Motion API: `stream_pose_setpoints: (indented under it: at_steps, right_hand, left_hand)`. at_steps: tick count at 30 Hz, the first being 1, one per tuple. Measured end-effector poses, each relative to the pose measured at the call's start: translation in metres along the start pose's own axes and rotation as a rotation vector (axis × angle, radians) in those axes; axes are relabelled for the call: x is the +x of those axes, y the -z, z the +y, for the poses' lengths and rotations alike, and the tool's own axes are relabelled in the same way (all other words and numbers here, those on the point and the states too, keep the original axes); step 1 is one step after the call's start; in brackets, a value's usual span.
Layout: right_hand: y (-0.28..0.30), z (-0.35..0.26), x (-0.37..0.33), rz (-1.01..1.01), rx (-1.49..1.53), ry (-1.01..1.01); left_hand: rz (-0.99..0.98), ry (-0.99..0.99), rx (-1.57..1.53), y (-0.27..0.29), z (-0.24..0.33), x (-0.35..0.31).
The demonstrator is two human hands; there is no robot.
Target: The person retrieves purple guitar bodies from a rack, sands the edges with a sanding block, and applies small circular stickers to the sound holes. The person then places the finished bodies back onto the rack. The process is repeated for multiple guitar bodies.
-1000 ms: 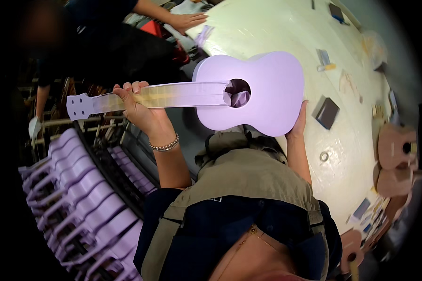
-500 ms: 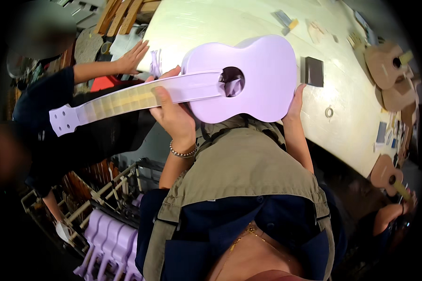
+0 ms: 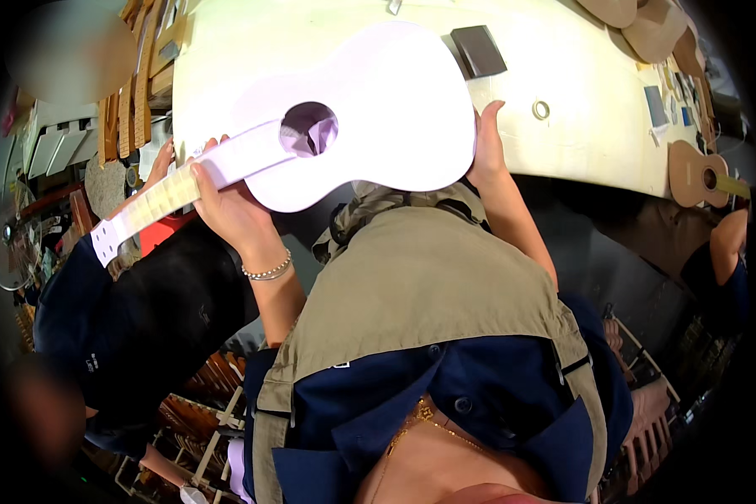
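A pale lilac ukulele body with its neck, the ukulele (image 3: 386, 109), is held level in front of me, soundhole up and with no strings seen. My left hand (image 3: 231, 206) is wrapped round the neck near the body, thumb on top and fingertips showing at the far side. Masking tape in a yellowish tone covers the fretboard area. Inside the soundhole lies crumpled lilac material (image 3: 321, 136). My right hand (image 3: 489, 151) grips the rounded lower end of the body, thumb up; its other fingers are hidden beneath.
Beyond the ukulele, a pale worktable (image 3: 563, 76) carries a dark block (image 3: 479, 50) and a tape roll (image 3: 541, 109). Unpainted ukuleles lie along its right side, one (image 3: 693, 175) near another person's arm. A co-worker in dark clothing (image 3: 160, 311) stands close on my left.
The ukulele and both my hands have shifted left in the view, while my view of the table has turned. Both hands keep their hold.
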State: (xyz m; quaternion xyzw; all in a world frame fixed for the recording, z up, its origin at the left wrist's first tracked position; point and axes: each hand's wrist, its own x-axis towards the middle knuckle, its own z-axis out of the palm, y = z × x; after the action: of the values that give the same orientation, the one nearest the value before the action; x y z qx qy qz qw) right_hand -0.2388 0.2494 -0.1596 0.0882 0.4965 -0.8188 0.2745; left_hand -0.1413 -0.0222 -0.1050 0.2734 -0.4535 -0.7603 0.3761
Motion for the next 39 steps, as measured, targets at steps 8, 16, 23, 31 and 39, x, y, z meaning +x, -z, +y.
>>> stream_pose_setpoints:
  at_steps: [8, 16, 23, 31, 39]
  right_hand:
    - [0.024, 0.003, -0.001, 0.088, 0.112, -0.038]
    - [0.041, 0.009, -0.014, 0.078, 0.178, -0.006]
    - [0.079, 0.02, -0.009, -0.023, 0.197, -0.104]
    - [0.091, 0.035, -0.018, -0.165, -0.007, 0.136]
    - [0.093, 0.042, -0.003, -0.034, -0.721, 0.455]
  left_hand:
    - [-0.078, 0.028, 0.053, -0.028, 0.009, -0.015]
    - [-0.401, -0.107, 0.036, -0.047, 0.016, -0.046]
    - [-0.521, -0.284, 0.327, -0.041, 0.02, -0.047]
    - [-0.791, -0.308, 0.344, -0.047, 0.055, -0.032]
    - [-0.841, -0.254, 0.103, -0.072, 0.039, -0.049]
